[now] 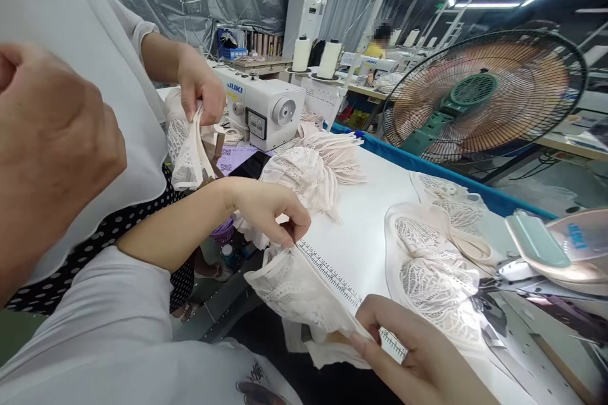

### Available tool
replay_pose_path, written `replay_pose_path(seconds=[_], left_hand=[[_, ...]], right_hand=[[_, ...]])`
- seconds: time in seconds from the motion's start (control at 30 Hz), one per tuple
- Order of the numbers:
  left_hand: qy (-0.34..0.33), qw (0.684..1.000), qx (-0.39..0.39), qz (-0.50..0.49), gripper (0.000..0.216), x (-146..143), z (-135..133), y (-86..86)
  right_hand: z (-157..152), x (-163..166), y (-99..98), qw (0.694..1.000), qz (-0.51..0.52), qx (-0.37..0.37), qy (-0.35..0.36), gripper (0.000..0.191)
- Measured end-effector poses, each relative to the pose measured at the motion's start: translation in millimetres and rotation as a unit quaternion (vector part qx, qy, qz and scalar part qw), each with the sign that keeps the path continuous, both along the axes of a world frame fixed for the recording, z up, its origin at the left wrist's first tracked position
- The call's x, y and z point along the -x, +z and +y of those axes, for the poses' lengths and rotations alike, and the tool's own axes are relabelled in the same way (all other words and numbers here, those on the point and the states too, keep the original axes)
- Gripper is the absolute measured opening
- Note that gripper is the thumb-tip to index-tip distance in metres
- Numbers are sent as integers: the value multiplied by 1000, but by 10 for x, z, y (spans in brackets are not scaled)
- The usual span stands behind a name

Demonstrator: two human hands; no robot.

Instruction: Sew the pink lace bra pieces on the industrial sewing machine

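My left hand (275,212) pinches one end of a pale lace bra piece (299,291) between thumb and fingers, at the table's near edge. Lower right, my right hand (418,348) grips the other end of that edge. Between the two hands the edge is drawn straight along a white ruler (330,275) with black markings, which shows again under my right fingers. The rest of the piece hangs below the edge. Whether my fingers also hold the ruler is hard to see. To the right lies a lace bra (427,253) on the white table (365,202).
At left, a co-worker's hand (204,92) holds another lace piece (183,145); their other hand (61,158) is close to the camera. A sewing machine (266,101), a lace pile (308,171) and a large fan (475,95) stand beyond. Scissors (522,285) lie at right.
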State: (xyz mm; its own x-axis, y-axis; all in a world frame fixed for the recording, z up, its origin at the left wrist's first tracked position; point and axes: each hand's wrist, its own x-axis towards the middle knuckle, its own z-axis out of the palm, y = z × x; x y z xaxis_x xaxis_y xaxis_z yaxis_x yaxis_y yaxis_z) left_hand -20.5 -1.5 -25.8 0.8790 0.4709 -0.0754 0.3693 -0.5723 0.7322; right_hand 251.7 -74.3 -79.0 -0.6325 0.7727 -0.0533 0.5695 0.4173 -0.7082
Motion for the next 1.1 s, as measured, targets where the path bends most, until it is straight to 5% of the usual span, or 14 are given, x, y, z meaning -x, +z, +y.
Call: replay_pose_path(seconds=[0.2,0.33,0.67,0.83,0.97,1.03,1.1], left_hand=[[60,993,-82,-65,5,-69,-69,79],[87,984,-133,-77,10,-216,-60,98],[71,944,-287,-146,8,-514,-75,181],[81,819,-558,-102,7,-571,-64,138],[54,731,-674,-93,13,-579,41,58],[48,720,-687,-91,15,-598,92,40],[52,754,-648,-90,11,-636,121,53]], right_hand=[[107,-171,216,937,-62,-342,-13,19],[141,-230,348,883,-114,-453,-39,21],[116,-352,377,853,-116,-505,-60,23],[201,-413,351,800,-101,-582,-110,24],[317,-489,363,779,-93,-604,-137,23],[345,-541,393,801,-94,-578,-128,21],[356,-600,438,860,-79,-493,-103,16]])
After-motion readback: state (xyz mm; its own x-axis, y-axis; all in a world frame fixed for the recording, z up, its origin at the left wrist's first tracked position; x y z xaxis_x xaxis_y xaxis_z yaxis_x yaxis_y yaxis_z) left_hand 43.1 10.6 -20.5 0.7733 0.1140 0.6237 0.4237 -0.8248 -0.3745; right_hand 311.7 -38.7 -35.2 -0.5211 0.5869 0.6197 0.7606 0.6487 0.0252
